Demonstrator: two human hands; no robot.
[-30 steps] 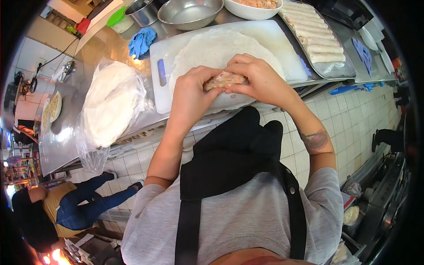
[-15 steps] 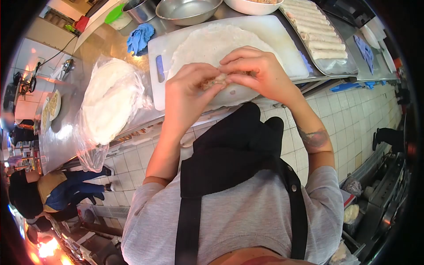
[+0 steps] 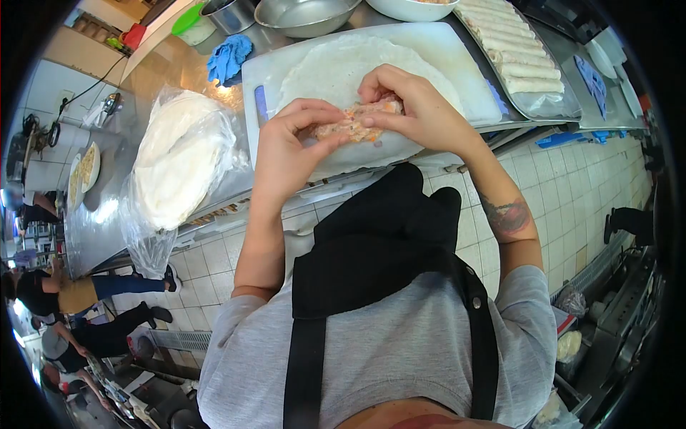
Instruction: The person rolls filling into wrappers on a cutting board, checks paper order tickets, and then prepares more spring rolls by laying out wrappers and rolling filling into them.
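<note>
Steel tabletop (image 3: 189,63), pale floor tiles beyond. From here I see both the left hand (image 3: 291,146) and right hand (image 3: 411,107), fingers partly curled around the filling (image 3: 355,123), which lies over a round wrapper (image 3: 336,61) on the white board (image 3: 468,79).

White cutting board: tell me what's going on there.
The person's left hand and right hand both grip a lump of pinkish filling, one at each end. It is above a thin round sheet spread on the cutting board, and the sheet is not wrapped around it. On the person's left, more pale sheets lie in clear plastic. On the right, a tray holds a row of pale rolls.
</note>
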